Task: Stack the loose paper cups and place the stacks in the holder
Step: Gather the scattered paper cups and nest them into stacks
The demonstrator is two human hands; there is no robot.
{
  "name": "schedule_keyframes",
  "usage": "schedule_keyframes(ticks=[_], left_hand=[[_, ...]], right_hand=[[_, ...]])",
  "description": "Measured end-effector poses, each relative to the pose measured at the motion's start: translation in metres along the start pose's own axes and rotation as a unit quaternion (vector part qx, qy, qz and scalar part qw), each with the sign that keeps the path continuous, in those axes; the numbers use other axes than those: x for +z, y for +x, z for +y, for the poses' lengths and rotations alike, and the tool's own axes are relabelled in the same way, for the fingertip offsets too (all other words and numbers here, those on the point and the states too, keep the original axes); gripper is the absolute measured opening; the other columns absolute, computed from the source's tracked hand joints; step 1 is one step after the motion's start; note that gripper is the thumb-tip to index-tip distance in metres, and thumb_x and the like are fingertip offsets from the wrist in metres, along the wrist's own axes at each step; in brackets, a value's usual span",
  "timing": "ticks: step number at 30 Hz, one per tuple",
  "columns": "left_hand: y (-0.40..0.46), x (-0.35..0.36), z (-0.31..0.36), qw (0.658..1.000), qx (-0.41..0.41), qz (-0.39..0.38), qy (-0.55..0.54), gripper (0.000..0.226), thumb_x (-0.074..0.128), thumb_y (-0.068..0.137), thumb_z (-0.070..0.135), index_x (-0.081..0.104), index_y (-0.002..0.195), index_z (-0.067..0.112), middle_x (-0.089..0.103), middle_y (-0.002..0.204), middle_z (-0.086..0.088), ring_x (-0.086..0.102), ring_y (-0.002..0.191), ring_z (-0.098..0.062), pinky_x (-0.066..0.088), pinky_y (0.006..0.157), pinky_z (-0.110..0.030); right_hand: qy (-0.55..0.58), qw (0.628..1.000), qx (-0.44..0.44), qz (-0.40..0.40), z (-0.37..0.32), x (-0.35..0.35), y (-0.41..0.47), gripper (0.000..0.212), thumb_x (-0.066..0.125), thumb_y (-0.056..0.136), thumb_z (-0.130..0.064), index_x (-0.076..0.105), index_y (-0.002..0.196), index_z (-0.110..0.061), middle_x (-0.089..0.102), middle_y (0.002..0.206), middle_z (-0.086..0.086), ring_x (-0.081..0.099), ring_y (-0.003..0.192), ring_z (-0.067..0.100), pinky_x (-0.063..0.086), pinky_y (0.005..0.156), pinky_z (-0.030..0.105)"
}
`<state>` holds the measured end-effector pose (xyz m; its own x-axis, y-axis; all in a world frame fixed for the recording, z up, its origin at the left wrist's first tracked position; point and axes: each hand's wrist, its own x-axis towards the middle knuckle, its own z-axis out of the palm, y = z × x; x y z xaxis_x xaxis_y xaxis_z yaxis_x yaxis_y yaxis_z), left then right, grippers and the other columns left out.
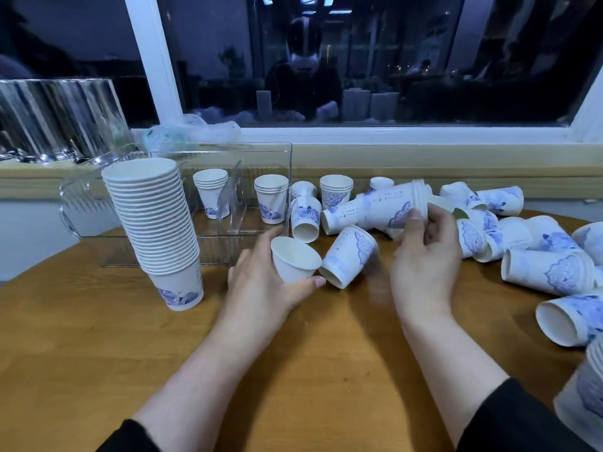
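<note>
- Nesting works best if the left hand (261, 275) tips its single paper cup (295, 260) mouth-first toward the short stack (375, 208), rims aligned.
- Right hand (424, 252), palm down, grasps that stack, lifted mid-counter (98, 353).
- Left grip cradles the cup, thumb underneath.
- Clear holder (195, 203) sits far left.

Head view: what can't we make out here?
- Cup stack at the lower right: cut off by the frame edge, count unknown.
- Right hand with its short cup stack: motion-blurred, grip detail unclear.
- Clear holder: left end hidden behind the tall cup stack.
- Left hand: cup hides its fingers.
</note>
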<state>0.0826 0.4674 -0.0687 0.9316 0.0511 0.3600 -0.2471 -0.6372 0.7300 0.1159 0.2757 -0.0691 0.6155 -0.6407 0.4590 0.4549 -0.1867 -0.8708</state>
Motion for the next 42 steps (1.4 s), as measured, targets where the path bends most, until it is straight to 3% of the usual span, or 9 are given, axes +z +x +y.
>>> schedule_keyframes(ticks=[7,11,17,20,24,29,34,38,42], left_hand=[[0.001,-0.001,0.002,0.999,0.01,-0.006,0.03,0.116,0.067,0.049,0.072,0.036,0.152,0.028,0.058,0.139,0.007,0.049,0.127,-0.023,0.038,0.107,-0.044],[0.0,0.001,0.0,0.998,0.018,0.017,-0.052,0.095,0.066,0.056,0.066,0.046,0.142,0.031,0.066,0.126,0.01,0.06,0.117,-0.018,0.047,0.1,-0.045],[-0.001,-0.001,-0.009,0.996,-0.008,0.007,-0.09,0.096,0.091,0.065,0.037,0.038,0.145,0.033,0.056,0.136,0.015,0.053,0.125,-0.003,0.042,0.106,-0.027],[0.0,0.001,-0.01,0.997,-0.001,0.0,-0.079,0.091,0.09,0.067,0.034,0.04,0.143,0.034,0.058,0.128,0.02,0.053,0.116,0.003,0.042,0.098,-0.019],[0.0,0.001,-0.009,0.999,-0.002,-0.011,-0.046,0.088,0.089,0.067,0.036,0.042,0.142,0.036,0.059,0.126,0.019,0.053,0.117,-0.005,0.042,0.099,-0.026],[0.001,0.005,-0.008,1.0,0.013,-0.009,-0.011,0.091,0.075,0.055,0.057,0.043,0.138,0.041,0.061,0.129,0.014,0.056,0.12,-0.016,0.045,0.102,-0.045],[0.001,0.006,-0.009,0.998,0.034,-0.016,-0.043,0.088,0.08,0.059,0.049,0.045,0.139,0.036,0.062,0.13,0.015,0.057,0.121,-0.012,0.045,0.105,-0.04],[0.002,0.003,-0.008,0.995,0.014,0.013,-0.1,0.082,0.084,0.063,0.036,0.049,0.138,0.031,0.066,0.124,0.015,0.059,0.114,0.001,0.046,0.096,-0.019],[0.004,0.0,-0.014,0.993,0.001,0.036,-0.114,0.084,0.087,0.072,0.025,0.042,0.143,0.03,0.059,0.13,0.018,0.053,0.117,0.005,0.038,0.092,-0.004]], right_hand=[[0.005,0.972,-0.124,-0.2,-0.027,0.013,-0.032,0.011,0.052,0.097,-0.031,0.06,0.102,-0.038,0.064,0.088,-0.021,0.061,0.082,0.005,0.051,0.077,0.029],[-0.014,0.906,-0.13,-0.402,-0.022,0.016,-0.042,0.024,0.05,0.1,-0.024,0.07,0.113,-0.027,0.065,0.101,-0.022,0.063,0.096,0.002,0.056,0.084,0.031],[-0.212,0.962,-0.081,-0.15,-0.012,0.004,-0.008,0.036,0.051,0.101,-0.032,0.062,0.129,-0.012,0.058,0.129,0.003,0.051,0.123,0.015,0.035,0.096,0.016],[-0.313,0.923,0.051,-0.217,0.007,-0.004,0.001,0.042,0.058,0.095,-0.042,0.062,0.126,-0.014,0.064,0.119,0.005,0.057,0.113,0.024,0.041,0.084,0.029],[-0.212,0.947,0.078,-0.226,0.014,0.002,-0.004,0.017,0.065,0.092,-0.033,0.07,0.1,-0.019,0.07,0.087,-0.004,0.064,0.086,0.019,0.047,0.072,0.031],[-0.038,0.994,-0.054,-0.084,-0.01,0.006,-0.01,0.014,0.05,0.102,-0.03,0.056,0.089,-0.031,0.06,0.076,-0.013,0.055,0.075,0.014,0.045,0.07,0.029],[-0.046,0.96,-0.131,-0.244,-0.021,0.013,-0.027,0.015,0.047,0.102,-0.024,0.059,0.095,-0.027,0.06,0.075,-0.021,0.055,0.073,0.0,0.042,0.068,0.016],[-0.04,0.897,-0.167,-0.406,-0.024,0.019,-0.041,0.025,0.047,0.102,-0.011,0.068,0.115,-0.017,0.065,0.107,-0.005,0.057,0.098,-0.006,0.041,0.077,0.001],[-0.048,0.942,-0.153,-0.294,-0.01,0.021,-0.033,0.033,0.044,0.103,-0.028,0.063,0.128,-0.016,0.061,0.12,-0.006,0.056,0.103,-0.002,0.044,0.09,0.013]])
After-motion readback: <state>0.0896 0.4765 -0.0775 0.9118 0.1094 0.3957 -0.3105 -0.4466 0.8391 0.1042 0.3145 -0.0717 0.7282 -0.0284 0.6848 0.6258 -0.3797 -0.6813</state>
